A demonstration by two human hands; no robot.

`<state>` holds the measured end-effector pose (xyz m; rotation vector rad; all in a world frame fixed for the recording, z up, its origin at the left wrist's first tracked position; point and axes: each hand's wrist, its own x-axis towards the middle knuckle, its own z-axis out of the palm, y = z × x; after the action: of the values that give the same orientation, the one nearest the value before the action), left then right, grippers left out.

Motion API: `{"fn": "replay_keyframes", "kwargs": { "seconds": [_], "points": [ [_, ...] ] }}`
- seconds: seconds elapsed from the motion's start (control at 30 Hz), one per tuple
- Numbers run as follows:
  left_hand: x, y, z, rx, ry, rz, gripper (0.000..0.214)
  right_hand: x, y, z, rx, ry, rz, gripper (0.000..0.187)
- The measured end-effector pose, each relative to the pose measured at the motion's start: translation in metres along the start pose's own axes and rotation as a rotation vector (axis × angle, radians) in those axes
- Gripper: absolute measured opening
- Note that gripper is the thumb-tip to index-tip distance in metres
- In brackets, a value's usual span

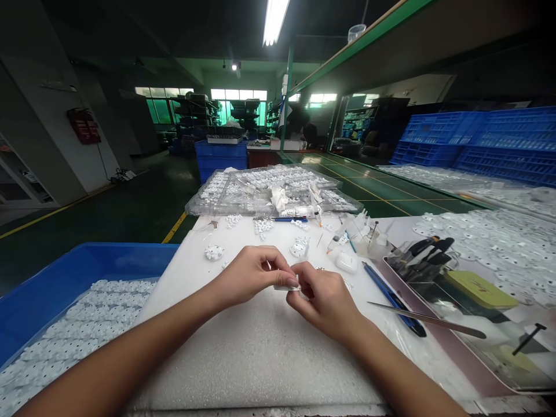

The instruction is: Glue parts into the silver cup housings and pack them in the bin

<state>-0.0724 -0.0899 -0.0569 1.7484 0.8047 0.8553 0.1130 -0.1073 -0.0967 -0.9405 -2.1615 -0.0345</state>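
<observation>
Over the middle of the white foam work surface (260,359), my two hands meet around a small flat white part (284,288). My left hand (254,275) pinches it between thumb and fingers. From the other side my right hand (324,295) closes on its right end, with the fingers bent; most of the part is hidden behind them. Beyond my hands lie two round white parts with dark dots, one at the left (214,252) and one straight ahead (299,248). Small heaps of tiny white pieces (263,227) lie farther back.
A blue bin (125,249) with rows of white parts stands at the left. Clear trays (278,179) of parts are stacked at the back. On the right lie a blue utility knife (393,298), metal tweezers (428,318) and a pink tray (447,347) of tools.
</observation>
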Motion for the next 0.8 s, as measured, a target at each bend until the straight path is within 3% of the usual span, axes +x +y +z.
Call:
{"fn": "replay_keyframes", "kwargs": {
  "seconds": [0.23, 0.53, 0.8],
  "points": [
    [-0.0014, 0.0105, -0.0053, 0.175, -0.036, 0.033, 0.013, 0.0002, 0.0023, -0.0013, -0.066, 0.019, 0.010, 0.009],
    [0.0018, 0.0021, -0.0022, 0.089, 0.033, -0.089, 0.024, 0.0008, 0.0036, -0.0020, -0.075, 0.061, 0.007, 0.010],
    [0.0008, 0.0021, -0.0023, 0.087, 0.027, -0.045, 0.023, 0.0012, 0.0033, -0.0033, -0.072, 0.092, 0.038, 0.009]
  ]
}}
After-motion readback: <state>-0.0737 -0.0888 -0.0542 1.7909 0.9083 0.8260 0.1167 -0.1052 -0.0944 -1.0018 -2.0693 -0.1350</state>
